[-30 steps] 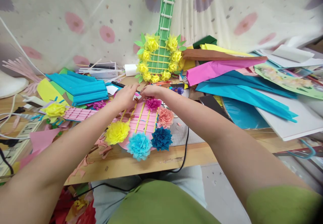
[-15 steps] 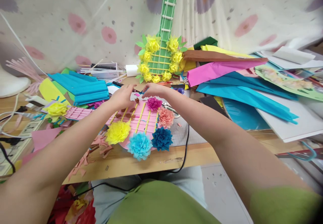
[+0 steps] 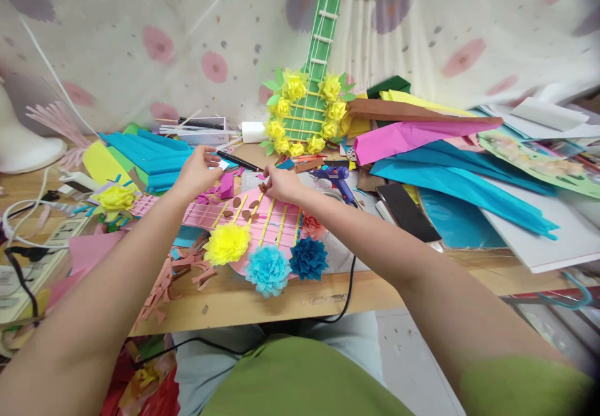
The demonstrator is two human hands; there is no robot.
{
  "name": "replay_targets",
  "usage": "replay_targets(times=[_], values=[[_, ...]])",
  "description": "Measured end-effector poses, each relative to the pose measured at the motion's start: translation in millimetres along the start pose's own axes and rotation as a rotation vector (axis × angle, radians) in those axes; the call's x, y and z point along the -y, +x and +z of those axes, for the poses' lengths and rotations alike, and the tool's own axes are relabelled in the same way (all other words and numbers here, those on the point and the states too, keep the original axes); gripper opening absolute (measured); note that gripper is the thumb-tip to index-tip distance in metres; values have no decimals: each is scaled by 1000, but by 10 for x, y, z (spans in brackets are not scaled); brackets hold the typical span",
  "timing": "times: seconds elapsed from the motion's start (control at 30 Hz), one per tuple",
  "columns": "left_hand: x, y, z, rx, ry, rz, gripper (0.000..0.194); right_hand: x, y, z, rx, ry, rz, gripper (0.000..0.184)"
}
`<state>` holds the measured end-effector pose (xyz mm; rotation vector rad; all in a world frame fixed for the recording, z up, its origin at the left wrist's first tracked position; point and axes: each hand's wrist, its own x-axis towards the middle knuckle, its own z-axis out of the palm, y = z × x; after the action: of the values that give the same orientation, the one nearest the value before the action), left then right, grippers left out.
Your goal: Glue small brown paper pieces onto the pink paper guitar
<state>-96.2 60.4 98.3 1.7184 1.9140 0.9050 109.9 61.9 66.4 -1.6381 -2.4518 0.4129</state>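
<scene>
A pink paper guitar (image 3: 253, 232) lies on the table with yellow strips across its body. Paper flowers edge it: a yellow one (image 3: 228, 244), a light blue one (image 3: 268, 270), a dark blue one (image 3: 308, 258) and a coral one partly behind my right arm. Several small brown paper pieces (image 3: 246, 214) rest on the guitar. My right hand (image 3: 284, 185) pinches a brown paper piece (image 3: 263, 188) at the guitar's far edge. Apart from the guitar, my left hand (image 3: 197, 171) hovers over paper scraps to the left with its fingers apart.
A purple glue gun (image 3: 338, 182) and a black phone (image 3: 407, 211) lie to the right. Behind stands a green paper guitar (image 3: 304, 119) with yellow flowers. Crepe paper sheets (image 3: 459, 178) are piled at the right, and blue folded paper (image 3: 150, 153) at the left.
My hands have moved apart: the left went left, away from the guitar, while the right stays near its far edge. Several brown pieces and the glue gun show more fully.
</scene>
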Motion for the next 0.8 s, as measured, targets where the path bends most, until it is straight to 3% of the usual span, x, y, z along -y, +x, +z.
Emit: replay_targets(times=[0.27, 0.5, 0.8], values=[[280, -175, 118, 257, 1, -57, 51, 103, -79, -36, -13, -5, 63, 35], [278, -201, 244, 323, -28, -25, 44, 153, -110, 0, -33, -2, 120, 36], [155, -285, 225, 433, -109, -143, 45, 94, -69, 109, -57, 54, 122, 33]])
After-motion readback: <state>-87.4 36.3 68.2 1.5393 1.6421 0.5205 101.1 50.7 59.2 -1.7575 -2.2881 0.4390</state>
